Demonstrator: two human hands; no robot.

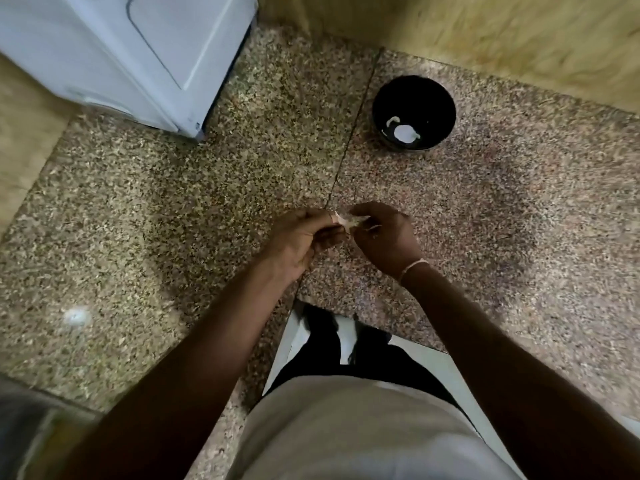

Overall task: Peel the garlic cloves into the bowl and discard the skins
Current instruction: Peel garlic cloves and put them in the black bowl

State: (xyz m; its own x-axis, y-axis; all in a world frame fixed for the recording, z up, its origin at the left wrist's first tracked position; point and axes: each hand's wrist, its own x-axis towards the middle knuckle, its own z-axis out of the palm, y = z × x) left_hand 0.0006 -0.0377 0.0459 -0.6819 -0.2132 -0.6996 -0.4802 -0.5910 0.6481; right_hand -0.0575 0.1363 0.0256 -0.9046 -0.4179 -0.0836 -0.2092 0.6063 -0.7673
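Black bowl: a black bowl (pixel 414 112) is seen standing on the speckled granite desk (pixel 173 202), with white peeled garlic pieces (pixel 403 132) lying on its bottom.
Clove: a pale garlic clove (pixel 343 220) with papery skin is held between both hands, well short of the bowl, on the person's side of it.
Direction: the bowl lies beyond the hands and somewhat to their right; the right hand is judged the nearer of the two to it.
Long axis: the clove appears to run roughly from hand to hand, though blur leaves this uncertain.
Left hand: the left hand (pixel 301 242) is curled, the clove's left end being pinched at its fingertips.
Right hand: the right hand (pixel 384 237) is curled likewise, the skin or the other end being pinched; which one cannot be told.
Step judged: peeling is taken to be under way, with the drop into the bowl not yet made.
Beside the bowl: a white appliance (pixel 121 57) stands well to the bowl's left.
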